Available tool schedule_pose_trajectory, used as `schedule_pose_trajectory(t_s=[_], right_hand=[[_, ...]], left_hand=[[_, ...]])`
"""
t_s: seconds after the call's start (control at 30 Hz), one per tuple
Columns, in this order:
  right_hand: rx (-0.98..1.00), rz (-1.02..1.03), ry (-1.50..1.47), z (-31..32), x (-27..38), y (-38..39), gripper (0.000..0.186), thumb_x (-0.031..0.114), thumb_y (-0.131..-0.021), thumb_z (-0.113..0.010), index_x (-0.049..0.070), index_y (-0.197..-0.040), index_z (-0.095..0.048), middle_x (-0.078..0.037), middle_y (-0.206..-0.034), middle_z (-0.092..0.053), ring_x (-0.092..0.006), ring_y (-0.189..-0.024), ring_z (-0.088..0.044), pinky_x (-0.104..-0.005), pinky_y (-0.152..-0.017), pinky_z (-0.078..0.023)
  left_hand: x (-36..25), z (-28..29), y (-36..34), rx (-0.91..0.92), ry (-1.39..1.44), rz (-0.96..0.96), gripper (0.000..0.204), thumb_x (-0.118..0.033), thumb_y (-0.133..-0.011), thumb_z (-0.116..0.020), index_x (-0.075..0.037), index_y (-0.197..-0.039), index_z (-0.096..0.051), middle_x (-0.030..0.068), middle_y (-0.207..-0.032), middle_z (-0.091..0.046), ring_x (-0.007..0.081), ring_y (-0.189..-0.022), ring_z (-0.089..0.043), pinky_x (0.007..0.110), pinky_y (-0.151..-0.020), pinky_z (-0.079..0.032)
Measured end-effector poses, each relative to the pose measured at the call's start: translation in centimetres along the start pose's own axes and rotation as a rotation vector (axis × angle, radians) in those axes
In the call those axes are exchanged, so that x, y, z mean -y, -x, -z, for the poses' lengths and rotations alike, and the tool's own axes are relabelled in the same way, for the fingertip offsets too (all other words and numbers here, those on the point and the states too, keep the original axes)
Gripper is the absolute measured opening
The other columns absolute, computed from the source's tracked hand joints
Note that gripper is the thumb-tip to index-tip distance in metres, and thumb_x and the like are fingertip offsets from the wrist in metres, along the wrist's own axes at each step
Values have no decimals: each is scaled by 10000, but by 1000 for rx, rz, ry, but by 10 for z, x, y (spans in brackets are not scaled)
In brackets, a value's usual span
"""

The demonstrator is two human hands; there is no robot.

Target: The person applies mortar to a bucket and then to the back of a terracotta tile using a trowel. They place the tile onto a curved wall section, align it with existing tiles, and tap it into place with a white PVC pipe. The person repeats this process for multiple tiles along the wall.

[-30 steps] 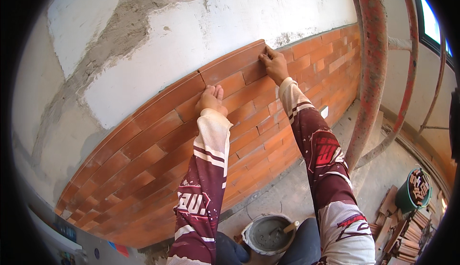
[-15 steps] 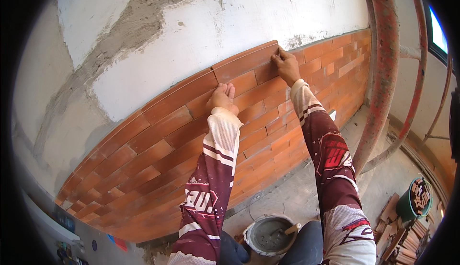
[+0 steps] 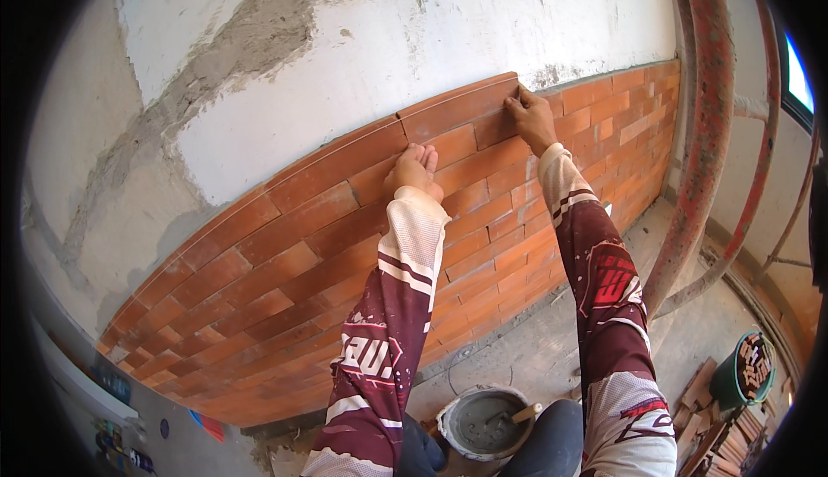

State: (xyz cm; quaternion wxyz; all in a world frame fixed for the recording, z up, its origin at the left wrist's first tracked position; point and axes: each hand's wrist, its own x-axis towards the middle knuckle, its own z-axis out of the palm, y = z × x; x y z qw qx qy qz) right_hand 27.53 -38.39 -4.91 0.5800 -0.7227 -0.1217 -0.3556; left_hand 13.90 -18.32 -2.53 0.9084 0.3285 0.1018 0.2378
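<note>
A long reddish-brown brick tile [image 3: 461, 108] sits in the top course of the tiled wall, against the white plaster. At its right end, the thumb and fingertips of my right hand [image 3: 530, 120] pinch the edge. My left hand [image 3: 416, 171] touches the wall just below the tile's lower left corner, beside a dark vertical joint. Its fingers are loosely curled and slightly apart, and nothing shows in them; the thumb is hidden. A thin pale string [image 3: 336, 143] runs along the upper edge of the top course. The lower courses [image 3: 285, 274] show staggered orange-brown tiles.
Between my knees stands a bucket [image 3: 444, 421] of grey wet mortar [image 3: 483, 425] with a tool handle [image 3: 527, 411] sticking out. Red scaffold tubing [image 3: 709, 89] rises at the right. A green bucket [image 3: 731, 382] of broken pieces and stacked tiles [image 3: 733, 449] stand on the floor.
The whole view has shifted slightly, so the wall appears a little further right. Both hands keep nearly the same places on the tile and wall.
</note>
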Motion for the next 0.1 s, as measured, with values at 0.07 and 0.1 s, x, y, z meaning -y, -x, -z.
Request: schedule_pose_trajectory(t_s=[0.07,0.1], right_hand=[[3,-5,0,6,-8,-3,486,242,-833,-633,15,-1252,-540,-248,-1140,-603,-319,-1066,-595,-344,-885,-452],[6,20,-48,0,-6,-4,490,249,-828,-639,22,-1252,-544,-236,-1148,-605,-321,-1082,-587,-339,-906,-444]], left_hand=[[9,-1,-1,6,7,15,280,-22,-883,-557,146,-1105,-517,200,-1047,-583,250,-926,-627,286,-873,-546],[2,-2,0,8,2,4,280,-22,-883,-557,146,-1105,-517,200,-1047,-583,250,-926,-627,286,-873,-546]])
